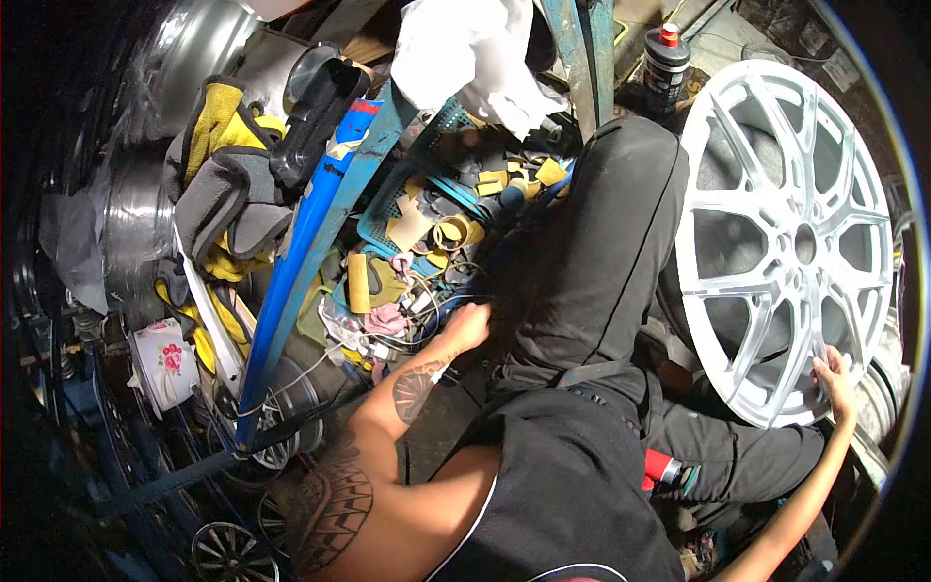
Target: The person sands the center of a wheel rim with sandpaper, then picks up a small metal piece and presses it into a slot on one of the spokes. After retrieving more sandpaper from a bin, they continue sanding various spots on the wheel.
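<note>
A large silver-white wheel rim [805, 242] with split spokes stands tilted at the right, beside the knee in dark trousers. My right hand [834, 378] is at its lower edge, with fingers closed on a spoke near the outer lip. My left hand [469, 326] hangs left of the thigh, near a pile of cloths and cables; its fingers look curled, and what they hold, if anything, is hidden. Close to it lie a pink cloth [386, 318] and a tan roll [359, 283].
Blue baskets [373, 225] hold sanding scraps. A blue metal bar [315, 218] slants past yellow-grey gloves [228, 189]. A black bottle with a red cap [666, 68] stands behind the rim. A red can [663, 468] lies by the leg. More rims [233, 555] are at lower left.
</note>
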